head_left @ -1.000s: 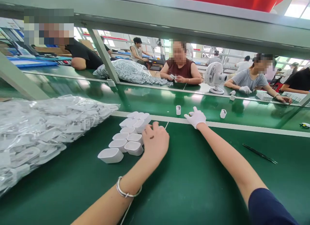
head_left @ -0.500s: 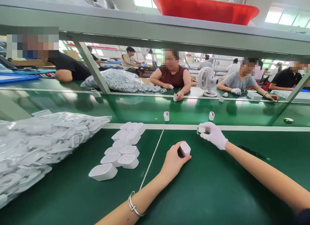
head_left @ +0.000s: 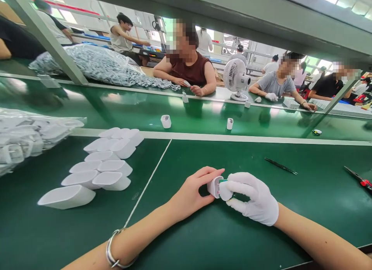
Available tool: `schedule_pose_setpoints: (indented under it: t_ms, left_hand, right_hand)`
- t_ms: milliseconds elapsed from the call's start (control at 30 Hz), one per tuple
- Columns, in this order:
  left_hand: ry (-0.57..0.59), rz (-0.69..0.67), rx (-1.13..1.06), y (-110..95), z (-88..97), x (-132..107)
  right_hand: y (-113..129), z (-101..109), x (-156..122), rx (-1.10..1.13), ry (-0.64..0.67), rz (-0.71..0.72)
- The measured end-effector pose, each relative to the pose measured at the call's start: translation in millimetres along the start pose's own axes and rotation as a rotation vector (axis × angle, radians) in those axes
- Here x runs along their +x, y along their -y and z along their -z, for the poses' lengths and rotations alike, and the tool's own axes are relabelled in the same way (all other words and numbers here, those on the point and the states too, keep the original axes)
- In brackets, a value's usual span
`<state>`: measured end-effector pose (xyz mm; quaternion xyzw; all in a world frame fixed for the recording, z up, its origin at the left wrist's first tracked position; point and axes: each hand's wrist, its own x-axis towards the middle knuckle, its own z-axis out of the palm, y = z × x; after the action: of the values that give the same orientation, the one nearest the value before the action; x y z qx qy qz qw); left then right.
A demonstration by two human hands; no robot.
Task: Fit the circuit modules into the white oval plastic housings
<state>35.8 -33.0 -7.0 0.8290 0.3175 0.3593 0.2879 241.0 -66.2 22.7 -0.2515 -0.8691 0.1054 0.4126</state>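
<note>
My bare left hand (head_left: 193, 190) grips a small white plastic housing (head_left: 213, 187) between thumb and fingers, its open side turned to the right. In a white glove, my right hand (head_left: 252, 198) pinches a small round white part (head_left: 225, 191) with a green edge like a circuit board. That part is right at the mouth of the housing; whether it sits inside I cannot tell. Several white plastic cups (head_left: 66, 196) stand in rows to the left of my hands. Black tweezers (head_left: 280, 166) lie beyond my right hand.
Red-handled pliers (head_left: 363, 181) lie at the right. Two white housings, one a left unit (head_left: 166, 122), stand on the green belt (head_left: 197, 126) with a small board (head_left: 316, 132). A plastic bag of parts (head_left: 37, 136) is at left. Co-workers sit opposite, near a white fan (head_left: 236, 80).
My right hand has come back from the belt's edge with its part, up to the housing in my left hand. The housing now faces right, and the view has tilted and shifted.
</note>
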Motion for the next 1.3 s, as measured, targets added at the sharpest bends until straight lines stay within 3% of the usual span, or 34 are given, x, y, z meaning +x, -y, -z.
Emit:
schedule_pose_setpoints:
  t_ms: [233, 433, 733, 800, 867, 967, 1100, 1300]
  left_hand:
    - [0.004, -0.014, 0.03, 1.5, -0.9, -1.2]
    - [0.032, 0.016, 0.03, -1.1, -1.6, -3.2]
    - [0.047, 0.05, -0.039, -10.0, -0.4, 0.7]
    - [0.03, 0.075, -0.07, -12.3, 0.3, 1.9]
    - [0.003, 0.085, -0.085, -13.8, 0.7, 2.5]
    - [-0.039, 0.004, -0.07, -14.9, 0.4, 2.4]
    - [-0.029, -0.127, -0.04, -16.6, -1.4, 1.9]
    - [0.015, -0.077, -0.062, -18.1, -3.2, 1.4]
  right_hand:
    - [-2.3, -0.4, 0.7, -0.053, 0.283, -0.133]
    - [11.2, 3.2, 10.1, 0.024, 0.302, -0.229]
    - [8.7, -5.4, 6.8, 0.02, 0.199, -0.199]
    - [3.5, -5.2, -0.2, 0.118, 0.069, -0.269]
    - [-2.1, -4.4, -6.2, 0.331, -0.068, -0.465]
    - [-8.5, -5.6, -9.6, 0.731, -0.043, -0.72]
    - [-8.8, -14.0, -8.5, 1.015, 0.044, -0.787]
    - [-5.4, -21.7, -8.6, 1.054, -0.023, -0.847]
